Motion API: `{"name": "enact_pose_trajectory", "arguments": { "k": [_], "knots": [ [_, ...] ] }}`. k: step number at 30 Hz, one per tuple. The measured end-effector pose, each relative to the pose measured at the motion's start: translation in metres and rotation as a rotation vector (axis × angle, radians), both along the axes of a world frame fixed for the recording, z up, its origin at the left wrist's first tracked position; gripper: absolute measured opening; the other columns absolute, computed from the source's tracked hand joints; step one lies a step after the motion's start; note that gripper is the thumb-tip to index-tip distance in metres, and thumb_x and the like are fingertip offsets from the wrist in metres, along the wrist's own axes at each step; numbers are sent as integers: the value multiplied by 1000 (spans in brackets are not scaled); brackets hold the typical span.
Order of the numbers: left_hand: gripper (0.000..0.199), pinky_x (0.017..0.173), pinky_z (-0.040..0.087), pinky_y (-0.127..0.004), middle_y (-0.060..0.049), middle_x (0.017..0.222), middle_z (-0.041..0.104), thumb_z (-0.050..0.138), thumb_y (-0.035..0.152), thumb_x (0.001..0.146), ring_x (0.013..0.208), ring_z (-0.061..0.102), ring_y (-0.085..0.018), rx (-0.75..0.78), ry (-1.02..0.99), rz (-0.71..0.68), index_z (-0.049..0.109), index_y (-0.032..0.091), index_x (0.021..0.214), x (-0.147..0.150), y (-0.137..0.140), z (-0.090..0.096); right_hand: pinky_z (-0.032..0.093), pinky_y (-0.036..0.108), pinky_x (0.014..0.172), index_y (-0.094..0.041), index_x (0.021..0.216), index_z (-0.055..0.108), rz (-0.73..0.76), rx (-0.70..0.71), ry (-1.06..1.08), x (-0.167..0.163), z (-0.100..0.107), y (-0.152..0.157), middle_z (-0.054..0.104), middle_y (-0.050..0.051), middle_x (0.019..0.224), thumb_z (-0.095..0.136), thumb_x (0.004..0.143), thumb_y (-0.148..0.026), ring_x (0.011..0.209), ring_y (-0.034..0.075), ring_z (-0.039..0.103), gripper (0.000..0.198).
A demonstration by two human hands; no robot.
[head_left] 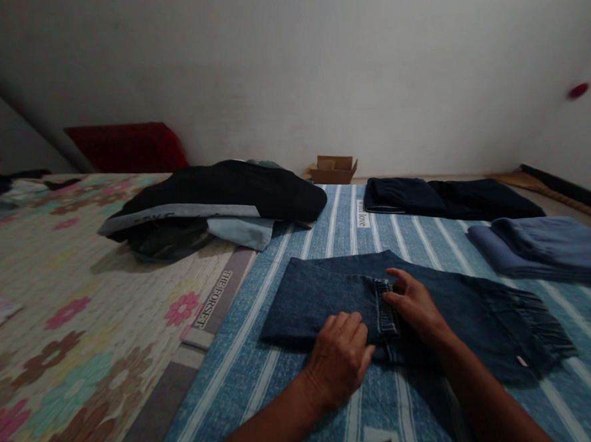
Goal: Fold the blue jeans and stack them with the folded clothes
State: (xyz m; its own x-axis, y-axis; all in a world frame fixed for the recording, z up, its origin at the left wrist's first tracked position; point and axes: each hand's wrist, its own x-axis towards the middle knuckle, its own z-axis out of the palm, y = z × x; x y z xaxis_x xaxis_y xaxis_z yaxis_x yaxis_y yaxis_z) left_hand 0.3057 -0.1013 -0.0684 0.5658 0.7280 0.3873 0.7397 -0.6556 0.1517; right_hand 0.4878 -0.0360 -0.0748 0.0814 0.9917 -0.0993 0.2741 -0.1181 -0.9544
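Note:
A pair of dark blue jeans (451,305) lies across the striped blue sheet, one leg folded back over the rest. That leg's gathered elastic cuff (385,307) is near the middle, while the gathered waistband (545,322) lies to the right. My left hand (341,355) is closed at the near edge of the folded leg, fingers bent and close together, their tips partly hidden. Over the cuff, my right hand (415,304) is open, with thumb and forefinger apart at the fabric.
Folded lighter blue trousers (552,248) and dark folded garments (444,197) lie at the right and back right. A black garment pile (218,196) sits at back left, beside a floral cover (81,314). A cardboard box (333,170) stands by the wall.

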Motion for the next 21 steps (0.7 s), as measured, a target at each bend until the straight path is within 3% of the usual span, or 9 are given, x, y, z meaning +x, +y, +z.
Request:
{"name": "enact_pose_trajectory", "arguments": {
  "k": [3,8,11,15,18,21],
  "knots": [
    [8,77,49,-36,-8,99,62,56,22,82,87,57,-21,-25,-78,-21,57,17,89,-3,4,5,47,33,72,-13,124,48,-9,56,-137,2,-5,-3,61,9,99,57,69,-32,82,22,60,59],
    [12,88,48,-38,-11,108,63,49,18,87,98,59,-21,7,-155,28,59,16,92,-11,19,14,43,43,90,-10,124,48,-44,311,-630,-3,0,-20,52,18,120,47,81,-32,108,29,52,48],
    [17,95,45,-40,-13,118,60,52,22,86,111,55,-23,-18,-88,123,60,15,100,-15,32,16,41,46,94,-11,119,52,-30,473,-808,-14,4,-33,51,20,124,43,86,-30,115,31,47,39],
    [41,104,33,-49,-17,136,47,50,38,88,129,38,-30,-181,106,277,54,13,120,-23,46,18,38,45,99,-11,115,56,93,670,-915,-30,5,-45,53,18,126,44,88,-28,119,28,46,34],
    [56,108,23,-52,-17,145,35,40,49,90,137,24,-30,-308,209,348,46,11,131,-31,52,18,31,46,105,-10,123,54,203,680,-1016,-38,2,-47,49,17,134,48,88,-34,128,29,38,42],
    [69,111,16,-51,-16,149,26,32,58,89,139,15,-28,-383,247,373,37,9,138,-38,55,18,28,47,107,-7,129,50,247,594,-1098,-40,-5,-48,42,19,139,50,86,-50,132,32,32,60]
  ]
}}
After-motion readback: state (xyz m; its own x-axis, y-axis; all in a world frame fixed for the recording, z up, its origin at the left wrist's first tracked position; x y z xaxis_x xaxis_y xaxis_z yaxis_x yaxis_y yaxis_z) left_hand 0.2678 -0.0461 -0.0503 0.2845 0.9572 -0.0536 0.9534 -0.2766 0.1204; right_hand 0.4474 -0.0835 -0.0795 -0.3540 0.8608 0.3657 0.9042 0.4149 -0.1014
